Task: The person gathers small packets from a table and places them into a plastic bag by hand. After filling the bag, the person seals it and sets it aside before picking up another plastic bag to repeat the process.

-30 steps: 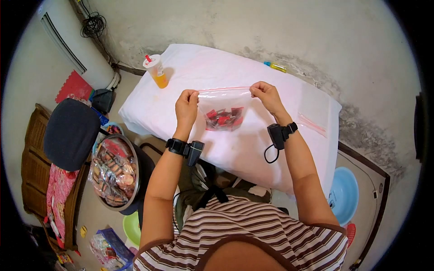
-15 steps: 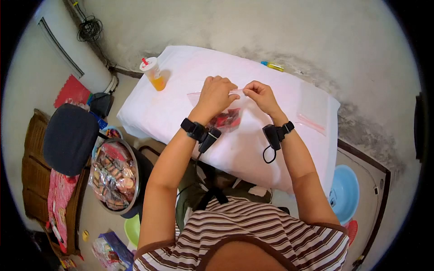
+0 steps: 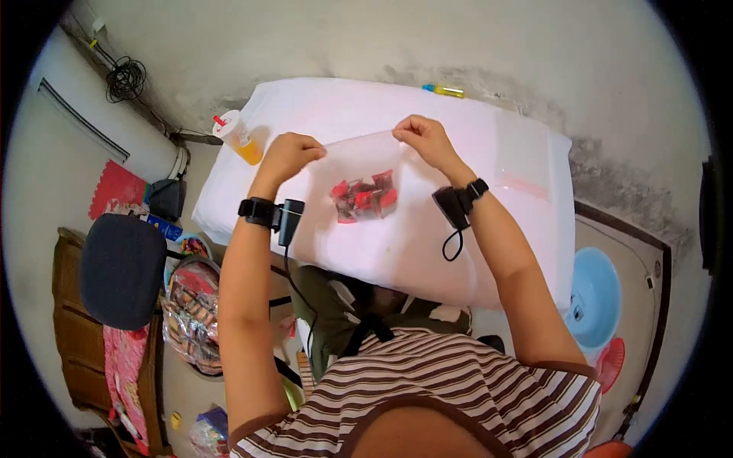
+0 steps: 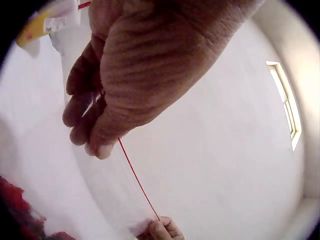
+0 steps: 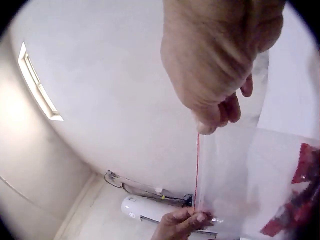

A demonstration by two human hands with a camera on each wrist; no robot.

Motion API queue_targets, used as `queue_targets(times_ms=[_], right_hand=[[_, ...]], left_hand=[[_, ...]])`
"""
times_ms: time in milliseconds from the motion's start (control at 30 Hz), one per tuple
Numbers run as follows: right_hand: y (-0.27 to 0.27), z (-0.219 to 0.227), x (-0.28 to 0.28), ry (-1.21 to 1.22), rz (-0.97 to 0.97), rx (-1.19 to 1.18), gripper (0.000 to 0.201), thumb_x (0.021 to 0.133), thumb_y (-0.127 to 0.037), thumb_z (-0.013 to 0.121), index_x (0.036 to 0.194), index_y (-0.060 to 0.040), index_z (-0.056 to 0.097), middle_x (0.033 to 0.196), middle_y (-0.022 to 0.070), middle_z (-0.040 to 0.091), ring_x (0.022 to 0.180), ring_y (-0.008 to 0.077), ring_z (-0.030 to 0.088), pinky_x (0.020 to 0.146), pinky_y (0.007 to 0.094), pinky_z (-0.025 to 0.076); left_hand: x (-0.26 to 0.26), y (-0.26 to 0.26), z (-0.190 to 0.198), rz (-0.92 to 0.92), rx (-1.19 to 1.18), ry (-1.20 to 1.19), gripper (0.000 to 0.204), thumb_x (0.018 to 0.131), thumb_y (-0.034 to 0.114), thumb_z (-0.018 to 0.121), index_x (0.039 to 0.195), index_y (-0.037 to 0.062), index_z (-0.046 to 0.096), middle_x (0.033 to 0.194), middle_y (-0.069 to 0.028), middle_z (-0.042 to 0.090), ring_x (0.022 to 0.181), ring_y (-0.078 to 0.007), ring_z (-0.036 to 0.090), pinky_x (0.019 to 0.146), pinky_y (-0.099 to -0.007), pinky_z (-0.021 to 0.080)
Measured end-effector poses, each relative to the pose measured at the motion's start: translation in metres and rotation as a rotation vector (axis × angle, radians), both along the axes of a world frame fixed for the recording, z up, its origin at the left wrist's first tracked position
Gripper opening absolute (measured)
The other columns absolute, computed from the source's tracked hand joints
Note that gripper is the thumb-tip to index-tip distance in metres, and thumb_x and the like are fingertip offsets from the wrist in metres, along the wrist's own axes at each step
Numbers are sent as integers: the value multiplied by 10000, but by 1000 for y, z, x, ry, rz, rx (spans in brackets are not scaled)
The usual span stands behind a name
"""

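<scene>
A clear zip bag [image 3: 353, 160] hangs between my hands over the white-covered table. Small red-and-dark packets [image 3: 365, 200] lie bunched in its lower part. My left hand [image 3: 289, 159] pinches the top left corner between thumb and fingers. At the other end of the top edge, my right hand [image 3: 430, 142] pinches the right corner. In the right wrist view the bag's red zip line [image 5: 197, 170] runs taut from one hand to the other.
A lidded cup of orange drink [image 3: 243, 141] stands at the table's back left. On the right lies another clear zip bag [image 3: 523, 153], flat. A yellow bottle [image 3: 444, 91] rests at the back edge. A tub of packaged goods [image 3: 191, 317] and a dark chair [image 3: 124, 261] are at the left.
My left hand slid right along the bag's top edge, close to my right hand, then went back to the left corner. The bag's top is stretched out again. The head view has shifted slightly.
</scene>
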State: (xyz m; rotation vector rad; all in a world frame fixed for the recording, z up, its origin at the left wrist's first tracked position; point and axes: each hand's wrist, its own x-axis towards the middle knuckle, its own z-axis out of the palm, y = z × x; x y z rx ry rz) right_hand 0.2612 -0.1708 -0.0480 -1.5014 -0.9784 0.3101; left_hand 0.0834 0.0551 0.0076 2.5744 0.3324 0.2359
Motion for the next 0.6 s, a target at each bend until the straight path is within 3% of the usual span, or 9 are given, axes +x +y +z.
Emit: queue_targets(times_ms=[133,300,367,533,600], right_hand=[[20,4,15,-74,-32,-10,148,803,-151,627,836,-8,636,752,42,627,701,97,549,657,246,448],[24,22,20,-110,-61,53,141,810,-153,614,841,-16,630,765,42,621,716,120,552,662,254,444],[10,24,12,-192,-91,-40,108,827,-131,608,848,-26,603,834,17,600,777,93,534,694,236,429],[-39,-32,-20,-239,40,-18,59,829,-77,580,861,-28,582,985,67,585,907,151,534,808,267,427],[-67,-50,-45,-239,119,-94,70,820,-88,600,844,-29,572,1000,83,600,976,220,557,846,308,429]], left_hand=[[3,16,0,132,-5,-36,199,752,226,653,830,47,690,689,-96,651,629,-170,613,599,-307,469],[6,2,13,220,146,-226,189,780,238,636,839,68,694,747,-110,657,645,-227,615,606,-327,472],[-2,-5,8,166,252,-345,131,788,169,625,844,73,693,777,-108,649,708,-250,614,637,-321,475],[-51,-42,-48,-41,330,-323,118,749,96,600,836,104,679,719,-90,610,699,-273,578,617,-361,468],[-77,-64,-79,-68,259,-258,133,738,71,599,832,117,680,723,-86,610,692,-265,576,609,-356,473]])
